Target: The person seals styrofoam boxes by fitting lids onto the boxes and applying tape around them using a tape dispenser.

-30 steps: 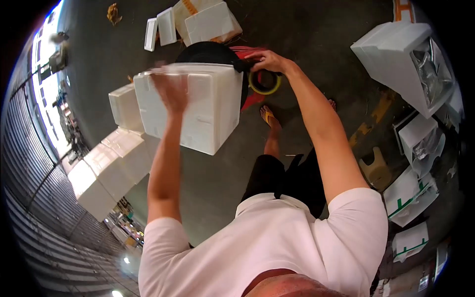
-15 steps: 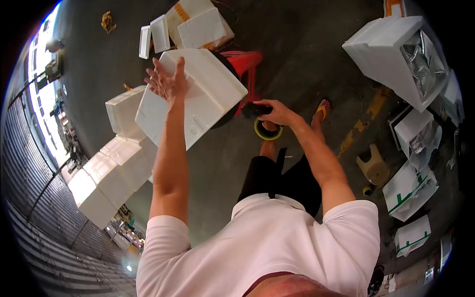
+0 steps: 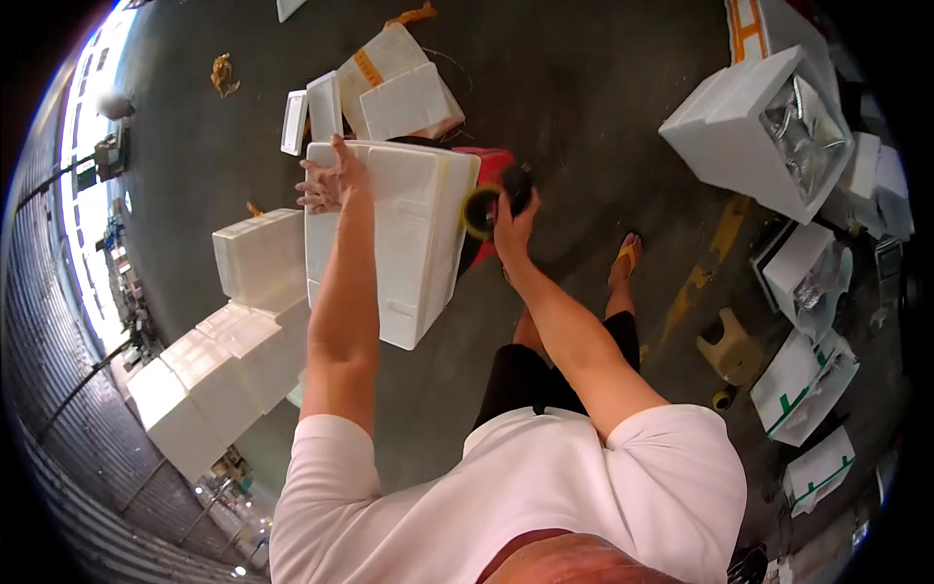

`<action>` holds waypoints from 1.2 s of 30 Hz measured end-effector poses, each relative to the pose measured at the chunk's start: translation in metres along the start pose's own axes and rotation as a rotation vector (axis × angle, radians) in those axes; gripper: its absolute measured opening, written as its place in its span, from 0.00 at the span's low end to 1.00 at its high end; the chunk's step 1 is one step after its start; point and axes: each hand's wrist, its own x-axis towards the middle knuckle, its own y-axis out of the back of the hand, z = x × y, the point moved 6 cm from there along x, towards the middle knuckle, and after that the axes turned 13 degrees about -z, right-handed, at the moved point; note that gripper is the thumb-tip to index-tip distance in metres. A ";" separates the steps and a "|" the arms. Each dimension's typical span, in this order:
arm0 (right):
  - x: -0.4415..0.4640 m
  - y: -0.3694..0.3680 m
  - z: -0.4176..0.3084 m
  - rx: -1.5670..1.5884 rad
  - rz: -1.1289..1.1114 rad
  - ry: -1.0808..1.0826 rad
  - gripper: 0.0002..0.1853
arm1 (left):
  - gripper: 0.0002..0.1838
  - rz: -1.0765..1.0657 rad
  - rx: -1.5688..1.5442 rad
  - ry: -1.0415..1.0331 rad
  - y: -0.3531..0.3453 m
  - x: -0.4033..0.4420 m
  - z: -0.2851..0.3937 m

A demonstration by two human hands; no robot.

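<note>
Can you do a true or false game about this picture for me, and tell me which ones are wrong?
1. The left hand has its fingers spread. True.
2. The right hand is empty. False: the right hand holds a tape holder.
3. The left hand is at a white box. True.
4. The shorts are white. False: the shorts are black.
5. A sandal strap is yellow. True.
6. The shiny foil on the picture's right side is red. False: the shiny foil is silver.
</note>
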 end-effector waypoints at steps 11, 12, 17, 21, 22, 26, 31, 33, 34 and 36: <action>-0.003 0.074 -0.051 0.783 -0.314 -0.361 0.34 | 0.32 -0.307 -1.178 -0.529 0.033 0.032 -0.072; 0.008 0.066 -0.065 0.791 -0.322 -0.343 0.34 | 0.31 -0.104 -0.932 -0.483 0.085 0.016 -0.091; 0.072 -0.017 -0.077 0.642 -0.374 -0.574 0.42 | 0.37 -0.316 -0.641 0.010 0.082 0.066 -0.273; 0.105 -0.081 -0.025 0.792 -0.644 -0.618 0.30 | 0.36 -0.711 -0.985 0.241 0.059 0.062 -0.269; 0.113 -0.081 -0.010 0.783 -0.641 -0.645 0.30 | 0.34 -0.678 -0.943 0.240 0.043 0.085 -0.284; 0.077 -0.053 -0.011 0.490 -0.493 -0.708 0.28 | 0.20 -0.477 -0.997 0.323 0.006 0.106 -0.351; 0.026 -0.002 -0.085 0.930 -0.852 -0.478 0.23 | 0.18 -0.314 -0.978 0.067 0.051 0.041 -0.290; -0.015 0.011 -0.167 0.623 -0.553 -0.255 0.25 | 0.17 -0.355 -1.034 0.072 0.053 0.031 -0.279; -0.037 0.021 -0.199 0.559 -0.538 -0.210 0.26 | 0.18 -0.409 -1.173 0.083 0.027 0.034 -0.281; -0.069 0.030 -0.247 0.422 -0.477 -0.124 0.25 | 0.17 -0.456 -1.239 0.182 0.023 0.034 -0.253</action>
